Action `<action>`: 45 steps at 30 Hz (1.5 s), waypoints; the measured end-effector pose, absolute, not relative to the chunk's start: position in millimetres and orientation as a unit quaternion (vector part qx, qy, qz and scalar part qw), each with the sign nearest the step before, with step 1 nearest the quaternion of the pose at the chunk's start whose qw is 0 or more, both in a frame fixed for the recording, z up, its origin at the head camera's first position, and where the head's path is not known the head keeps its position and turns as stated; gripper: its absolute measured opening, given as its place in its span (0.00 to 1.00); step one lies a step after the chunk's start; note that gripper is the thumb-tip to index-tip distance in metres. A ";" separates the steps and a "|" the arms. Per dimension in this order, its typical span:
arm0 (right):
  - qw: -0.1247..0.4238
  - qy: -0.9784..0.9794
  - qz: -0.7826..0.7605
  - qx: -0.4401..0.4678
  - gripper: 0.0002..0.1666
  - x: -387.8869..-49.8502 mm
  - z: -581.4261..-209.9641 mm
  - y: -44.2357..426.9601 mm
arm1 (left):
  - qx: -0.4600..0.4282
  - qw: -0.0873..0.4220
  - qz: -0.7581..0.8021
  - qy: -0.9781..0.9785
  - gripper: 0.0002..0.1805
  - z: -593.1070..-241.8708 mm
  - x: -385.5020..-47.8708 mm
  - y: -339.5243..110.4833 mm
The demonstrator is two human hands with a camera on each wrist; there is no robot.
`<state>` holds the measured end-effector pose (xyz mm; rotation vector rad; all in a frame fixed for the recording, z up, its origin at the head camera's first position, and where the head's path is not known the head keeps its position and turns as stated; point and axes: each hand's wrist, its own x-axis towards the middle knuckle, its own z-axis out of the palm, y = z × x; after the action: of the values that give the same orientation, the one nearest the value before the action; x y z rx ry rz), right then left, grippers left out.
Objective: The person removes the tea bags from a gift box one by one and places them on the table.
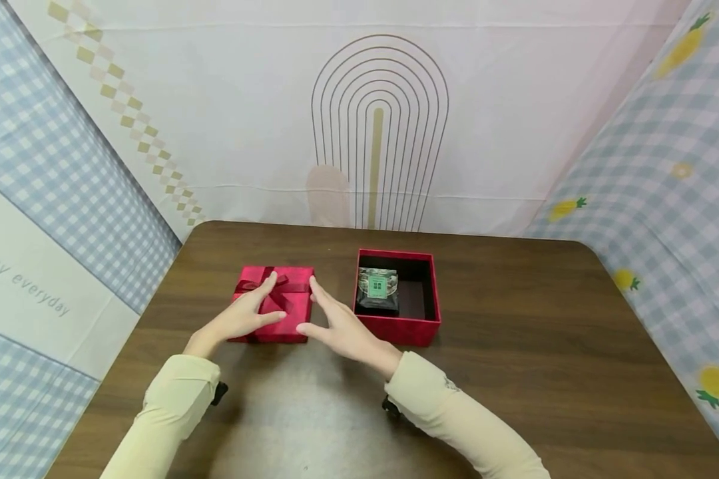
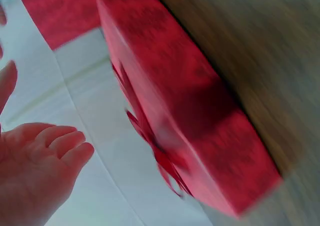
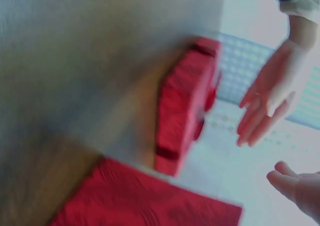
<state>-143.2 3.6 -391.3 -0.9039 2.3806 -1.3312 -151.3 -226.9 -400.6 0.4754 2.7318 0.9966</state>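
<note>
Bring both palms evenly to opposite side walls of the bow-topped red lid point(image 1: 291, 309), lying on the dark wooden table point(image 1: 515, 319) just left of the uncovered red box point(image 1: 404, 330); better to press on the firm walls than on the ribbon bow point(image 1: 278, 283), likely to crush or work loose; at this moment, poised above the lid without touching, with left hand point(image 1: 242, 319) over its left part and right hand point(image 1: 349, 329) by its right edge, both with fingers nearly straight and thumbs spread wide, holding nothing; best to keep pressure equal, so as not to tilt or skew the lid; on the right, mind the box, close beside the right hand, with little room between lid and box for swinging outward; inside the box, at its left side, a dark packet point(image 1: 379, 291) with a green label; behind the table, a pale printed cloth point(image 1: 491, 120), well apart from both hands.
</note>
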 end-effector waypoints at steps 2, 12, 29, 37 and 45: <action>0.115 0.820 -0.463 -0.316 0.49 -142.8 -383.1 14.0 | 0.169 0.100 0.344 0.918 0.44 -397.9 -152.9 -214.1; 0.006 0.842 -0.473 -0.258 0.44 -167.8 -372.9 83.6 | 0.210 0.092 0.401 0.887 0.43 -392.6 -162.2 -146.7; 0.073 0.912 -0.364 -0.174 0.35 -197.6 -406.0 114.8 | 0.222 0.083 0.397 0.887 0.40 -426.2 -163.8 -105.8; 0.183 0.939 -0.251 -0.144 0.33 -205.7 -411.3 103.4 | 0.241 0.063 0.411 0.877 0.37 -434.1 -164.0 -95.2; 0.157 0.943 -0.258 -0.139 0.29 -209.7 -419.3 101.8 | 0.218 0.049 0.422 0.879 0.37 -435.2 -161.8 -90.6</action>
<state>-209.7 101.8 -419.3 -0.3983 2.6982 -0.7387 -161.8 -90.6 -435.2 0.6640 2.6776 1.2864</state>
